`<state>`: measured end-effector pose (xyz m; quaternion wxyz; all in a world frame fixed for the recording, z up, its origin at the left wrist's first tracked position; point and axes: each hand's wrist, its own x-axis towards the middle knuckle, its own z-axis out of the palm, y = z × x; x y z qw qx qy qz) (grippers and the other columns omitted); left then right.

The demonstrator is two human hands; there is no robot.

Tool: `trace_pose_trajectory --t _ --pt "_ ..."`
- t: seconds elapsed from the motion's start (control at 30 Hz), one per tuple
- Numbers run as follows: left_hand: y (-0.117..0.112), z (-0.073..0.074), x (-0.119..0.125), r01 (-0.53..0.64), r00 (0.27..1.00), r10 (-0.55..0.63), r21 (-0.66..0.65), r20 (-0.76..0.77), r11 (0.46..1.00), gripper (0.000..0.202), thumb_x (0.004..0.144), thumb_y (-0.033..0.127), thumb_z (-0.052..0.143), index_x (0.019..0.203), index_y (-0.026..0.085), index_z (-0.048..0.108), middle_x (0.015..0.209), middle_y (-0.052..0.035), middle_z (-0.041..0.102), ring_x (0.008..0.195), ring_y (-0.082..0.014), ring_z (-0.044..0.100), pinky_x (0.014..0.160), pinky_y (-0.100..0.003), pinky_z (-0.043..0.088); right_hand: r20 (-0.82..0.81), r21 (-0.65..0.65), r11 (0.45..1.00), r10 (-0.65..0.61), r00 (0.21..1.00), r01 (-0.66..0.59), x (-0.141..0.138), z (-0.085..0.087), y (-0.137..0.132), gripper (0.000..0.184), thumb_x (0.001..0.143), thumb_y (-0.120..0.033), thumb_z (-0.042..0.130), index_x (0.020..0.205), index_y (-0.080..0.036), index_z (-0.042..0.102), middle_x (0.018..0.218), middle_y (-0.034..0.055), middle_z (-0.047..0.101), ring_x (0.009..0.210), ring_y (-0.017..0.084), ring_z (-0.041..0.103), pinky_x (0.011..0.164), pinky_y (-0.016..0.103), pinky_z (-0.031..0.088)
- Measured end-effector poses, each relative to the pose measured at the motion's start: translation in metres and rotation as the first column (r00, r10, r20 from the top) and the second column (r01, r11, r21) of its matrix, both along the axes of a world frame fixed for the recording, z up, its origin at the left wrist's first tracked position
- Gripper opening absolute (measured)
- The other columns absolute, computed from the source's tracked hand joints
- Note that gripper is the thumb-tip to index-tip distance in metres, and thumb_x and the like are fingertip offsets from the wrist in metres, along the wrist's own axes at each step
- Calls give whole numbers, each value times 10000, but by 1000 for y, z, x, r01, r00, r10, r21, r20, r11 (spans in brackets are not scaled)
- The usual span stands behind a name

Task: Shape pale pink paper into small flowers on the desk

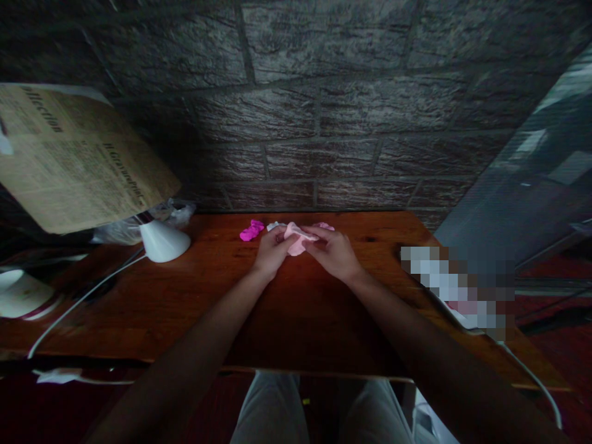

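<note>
A soft, light pink piece [295, 240] with a folded upper edge is held up between both hands over the wooden table; I cannot tell whether it is modelling clay or cloth. My left hand [272, 250] grips its left side, thumb in front. On the right side, my right hand [333, 251] pinches it between thumb and fingers. Just behind my left hand lies a white crumpled piece [275, 226], partly hidden. Another pink piece [325, 226] shows behind my right hand. Farther left rests a bright magenta lumpy piece [252, 230].
The wooden table [194, 308] meets a dark brick wall [287, 111]. At left stand a lamp with a printed shade [87, 160] and white base [164, 240], its cord, and a white cup [25, 295]. A blurred-out device [456, 290] with a cable lies at right.
</note>
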<state>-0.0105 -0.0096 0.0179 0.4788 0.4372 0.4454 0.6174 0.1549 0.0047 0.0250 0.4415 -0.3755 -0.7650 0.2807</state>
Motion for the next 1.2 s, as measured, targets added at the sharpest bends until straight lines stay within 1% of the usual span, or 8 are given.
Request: trace_pose_trajectory --t 0.27,0.5,0.6,0.73,0.87,1.0,1.07,1.2 --pt "5 -7 -5 -36 999 37 -8 26 999 422 534 282 823 905 166 660 829 1 711 727 -150 651 675 -263 530 56 93 988 121 991 -126 -7 1 -10 483 865 -117 628 1315 -265 717 1404 45 682 1299 238 657 1146 437 484" --pt "5 -7 -7 -88 996 90 82 -28 993 431 521 315 876 871 156 678 857 -9 712 794 -135 640 796 -259 509 76 140 970 188 979 -197 -7 0 -12 511 840 -114 624 1339 -199 696 1452 113 642 1351 247 617 1187 448 441" --pt "4 -5 -4 -81 997 82 62 0 995 399 523 286 860 850 164 666 826 0 709 744 -126 629 726 -240 503 -23 58 984 173 985 -171 -8 1 -11 500 832 -106 592 1302 -233 707 1386 71 697 1287 230 659 1124 418 501" --pt "1 -1 0 -62 998 62 18 -5 998 316 595 285 783 864 168 667 831 -16 722 723 -140 640 650 -238 524 -278 -132 984 83 957 -124 -10 5 -8 397 886 -157 507 1211 -222 726 1279 65 749 1179 200 705 1002 357 575" --pt "-1 2 3 -50 998 51 5 -46 999 324 629 271 743 927 161 679 860 -39 743 691 -136 636 555 -203 501 -455 -320 931 11 890 -175 -9 10 -4 308 945 -254 473 1084 -199 743 1234 83 756 1068 198 730 811 311 628" --pt "-1 2 3 -3 995 6 34 -100 999 286 652 294 750 891 155 681 843 -41 742 665 -125 631 524 -189 492 -464 -485 862 -113 878 -146 -9 7 1 380 955 -499 567 939 -167 750 1088 115 771 904 200 740 699 303 625" --pt "-1 1 3 50 991 -44 48 -129 998 286 635 311 793 836 153 665 805 -30 732 644 -117 622 516 -187 489 -449 -505 847 -95 888 -165 -10 4 2 473 870 -623 657 865 -159 751 990 106 769 840 199 726 688 313 617" --pt "2 -2 4 129 982 -115 84 -152 988 354 579 324 866 770 158 617 687 12 684 541 -84 545 478 -180 440 -431 -395 901 -12 902 -177 -9 -1 4 516 713 -693 774 765 -180 766 835 44 735 802 173 674 762 306 568"
